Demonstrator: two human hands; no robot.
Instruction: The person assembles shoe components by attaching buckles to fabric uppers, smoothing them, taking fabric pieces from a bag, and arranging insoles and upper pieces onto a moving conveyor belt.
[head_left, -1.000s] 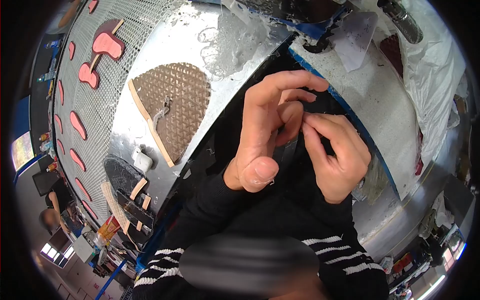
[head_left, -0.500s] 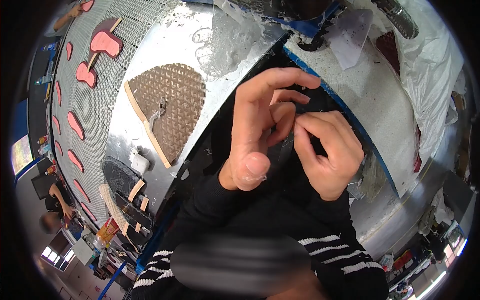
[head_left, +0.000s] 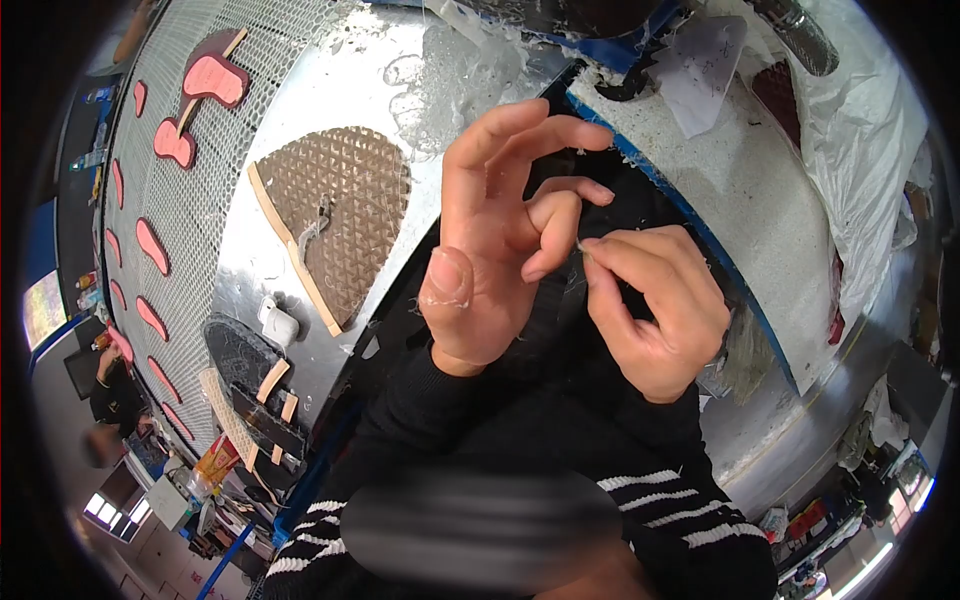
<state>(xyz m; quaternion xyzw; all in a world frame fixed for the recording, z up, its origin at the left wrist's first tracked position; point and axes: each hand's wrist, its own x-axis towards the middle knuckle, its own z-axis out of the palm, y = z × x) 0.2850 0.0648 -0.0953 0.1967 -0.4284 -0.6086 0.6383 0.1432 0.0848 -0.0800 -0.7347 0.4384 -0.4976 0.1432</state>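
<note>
Two bare hands are up before me: the left hand [head_left: 490, 225] holds nothing, loosely curled; the right hand [head_left: 662, 315] pinches thumb to forefinger, on what I can't tell. Whitish film [head_left: 443, 302] clings to the left thumb, probably featherlight, tacky, easily torn, best lifted by an edge. Beyond, a ridged brown sheet [head_left: 355, 205] with a pale strip [head_left: 290, 250] lies on shiny metal [head_left: 290, 110], near pink-topped sole shapes [head_left: 215, 80] on mesh [head_left: 215, 180].
</note>
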